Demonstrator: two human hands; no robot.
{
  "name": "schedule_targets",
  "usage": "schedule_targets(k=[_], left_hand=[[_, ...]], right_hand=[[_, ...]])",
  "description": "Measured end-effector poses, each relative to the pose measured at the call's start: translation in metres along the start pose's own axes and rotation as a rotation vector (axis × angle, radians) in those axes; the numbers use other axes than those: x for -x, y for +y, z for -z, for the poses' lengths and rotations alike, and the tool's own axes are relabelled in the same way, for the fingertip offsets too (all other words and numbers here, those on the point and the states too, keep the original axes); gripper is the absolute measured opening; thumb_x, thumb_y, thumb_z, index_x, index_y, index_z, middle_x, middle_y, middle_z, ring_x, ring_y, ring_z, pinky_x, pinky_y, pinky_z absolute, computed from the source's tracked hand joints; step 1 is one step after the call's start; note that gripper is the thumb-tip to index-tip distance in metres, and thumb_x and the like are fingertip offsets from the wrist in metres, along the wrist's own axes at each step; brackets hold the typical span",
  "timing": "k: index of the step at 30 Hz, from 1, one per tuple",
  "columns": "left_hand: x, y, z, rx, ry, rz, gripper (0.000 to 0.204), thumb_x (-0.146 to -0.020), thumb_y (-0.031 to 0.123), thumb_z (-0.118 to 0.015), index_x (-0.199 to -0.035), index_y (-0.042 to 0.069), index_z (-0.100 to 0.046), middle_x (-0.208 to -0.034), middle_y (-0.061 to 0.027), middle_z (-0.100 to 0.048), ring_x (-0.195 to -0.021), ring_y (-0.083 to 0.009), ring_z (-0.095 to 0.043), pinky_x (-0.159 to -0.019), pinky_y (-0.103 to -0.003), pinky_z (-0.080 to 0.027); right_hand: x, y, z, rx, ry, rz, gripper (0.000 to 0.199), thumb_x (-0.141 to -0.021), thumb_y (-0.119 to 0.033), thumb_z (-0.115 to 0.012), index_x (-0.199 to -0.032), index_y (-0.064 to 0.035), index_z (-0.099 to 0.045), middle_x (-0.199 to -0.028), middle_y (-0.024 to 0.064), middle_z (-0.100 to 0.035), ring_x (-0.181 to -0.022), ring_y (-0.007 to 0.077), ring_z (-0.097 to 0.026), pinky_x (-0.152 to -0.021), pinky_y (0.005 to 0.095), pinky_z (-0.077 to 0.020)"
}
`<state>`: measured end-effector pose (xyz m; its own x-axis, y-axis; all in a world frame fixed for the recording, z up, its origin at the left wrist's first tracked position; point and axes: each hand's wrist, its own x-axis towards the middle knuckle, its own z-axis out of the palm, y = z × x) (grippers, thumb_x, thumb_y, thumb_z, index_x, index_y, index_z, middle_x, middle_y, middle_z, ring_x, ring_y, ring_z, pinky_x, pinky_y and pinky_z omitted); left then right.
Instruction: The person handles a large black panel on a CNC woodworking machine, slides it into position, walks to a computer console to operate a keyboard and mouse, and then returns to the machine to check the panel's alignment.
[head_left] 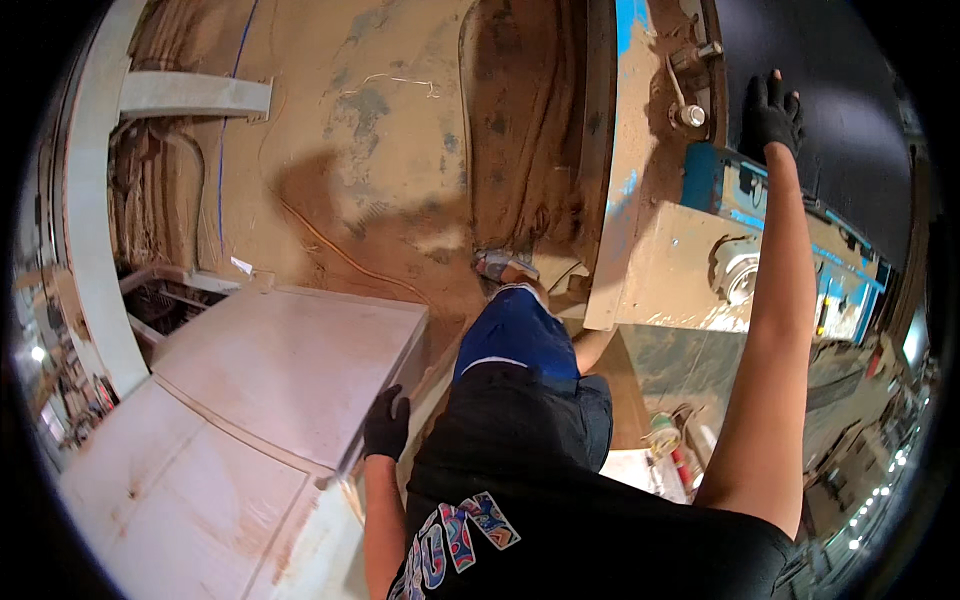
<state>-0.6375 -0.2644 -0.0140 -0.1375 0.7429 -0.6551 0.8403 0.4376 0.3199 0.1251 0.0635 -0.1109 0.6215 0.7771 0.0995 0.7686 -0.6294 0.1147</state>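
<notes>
Board (290, 370) pale, dusty; left hand (386, 424) grips edge; right hand (771, 115) spread on machine (780, 215).

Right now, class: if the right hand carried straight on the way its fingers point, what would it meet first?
The right hand points up and away onto the dark panel; it would probably just meet more of that panel, though depth is unclear.

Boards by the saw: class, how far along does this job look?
Done: pale boards lie stacked at the left. In hand: the gloved left hand grips the top board's edge; the gloved right hand rests on the dark sheet on the blue machine. Left: that sheet is uncut, as far as shows.
</notes>
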Motion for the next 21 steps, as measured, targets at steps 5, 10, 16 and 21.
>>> schedule_targets(k=[5, 10, 16, 21], left_hand=[[-0.038, -0.019, 0.017, -0.001, 0.008, -0.040, 0.035, -0.091, 0.027, -0.057, -0.119, 0.006, -0.061, -0.118, -0.0171, -0.063, -0.110, -0.0336, -0.060, -0.095, -0.040, -0.047], [-0.075, -0.025, 0.040, 0.158, 0.075, 0.050, 0.038, -0.093, 0.027, -0.055, -0.122, 0.003, -0.059, -0.121, -0.0180, -0.062, -0.111, -0.0318, -0.060, -0.096, -0.040, -0.047], [-0.155, -0.171, 0.010, -0.319, 0.045, -0.248, 0.035, -0.097, 0.025, -0.043, -0.118, 0.003, -0.062, -0.116, -0.0186, -0.064, -0.110, -0.0350, -0.059, -0.095, -0.044, -0.047], [-0.246, -0.183, 0.004, -0.575, -0.285, -0.142, 0.030, -0.092, 0.027, -0.044, -0.098, 0.008, -0.066, -0.108, -0.0167, -0.066, -0.100, -0.0356, -0.063, -0.085, -0.047, -0.050]], right_hand=[[0.017, -0.021, 0.029, 0.091, 0.014, 0.037, 0.066, -0.091, -0.067, -0.025, -0.151, -0.0403, -0.018, -0.159, 0.0129, -0.017, -0.147, 0.0316, -0.013, -0.115, 0.0526, -0.0106], [0.052, -0.047, 0.064, 0.049, -0.076, -0.170, 0.064, -0.094, -0.060, -0.030, -0.152, -0.0341, -0.020, -0.159, 0.0133, -0.017, -0.146, 0.0339, -0.015, -0.115, 0.0524, -0.0129], [0.061, -0.052, 0.080, -0.001, 0.012, -0.185, 0.060, -0.095, -0.056, -0.033, -0.150, -0.0318, -0.027, -0.156, 0.0133, -0.024, -0.145, 0.0342, -0.018, -0.115, 0.0512, -0.0139], [0.053, -0.076, 0.086, -0.135, 0.067, -0.178, 0.057, -0.095, -0.049, -0.039, -0.147, -0.0276, -0.034, -0.154, 0.0153, -0.028, -0.143, 0.0346, -0.022, -0.116, 0.0494, -0.0145]])
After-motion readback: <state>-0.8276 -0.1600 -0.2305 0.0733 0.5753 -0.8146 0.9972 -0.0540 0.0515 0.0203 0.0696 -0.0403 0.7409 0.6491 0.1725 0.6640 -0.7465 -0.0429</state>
